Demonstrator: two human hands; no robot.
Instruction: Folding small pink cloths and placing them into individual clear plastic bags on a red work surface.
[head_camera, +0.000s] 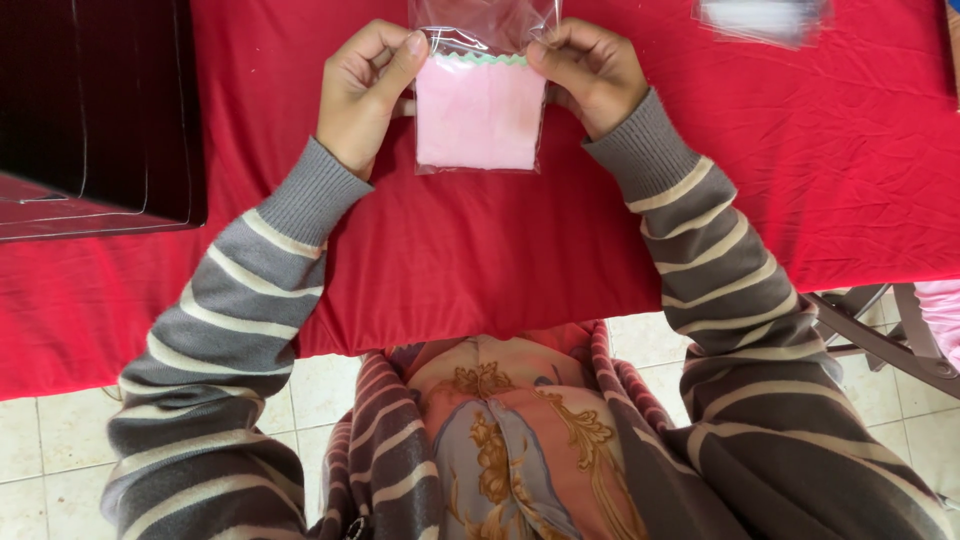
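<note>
A clear plastic sleeve (480, 95) is held upright above the red-covered tabletop (480, 240), and everything else is placed relative to it. Inside the sleeve a folded pink cloth (478, 115) is seen, its upper edge zigzag-cut and trimmed in pale green; the cloth fills the lower part of the sleeve, while the open top part of the plastic stands empty above it.

The sleeve is gripped at both upper corners of the cloth. At its left edge the left hand (362, 90) is closed on it, the thumb pressed against the front of the plastic and the curled fingers tucked behind. At its right edge the right hand (590, 70) is closed in the same pinch, with thumb and forefinger meeting on the plastic just above the green trim. Both wrists are covered by grey sleeves striped in cream.

Far to the left of the sleeve a dark box-like container (100, 110) with glossy sides is set on the red cloth. Up and to the right of the sleeve, well apart from it, another clear plastic packet (762, 20) lies blurred at the picture's top edge. Below the sleeve the red cloth hangs over the tabletop edge, with pale floor tiles (330, 390) beneath.
</note>
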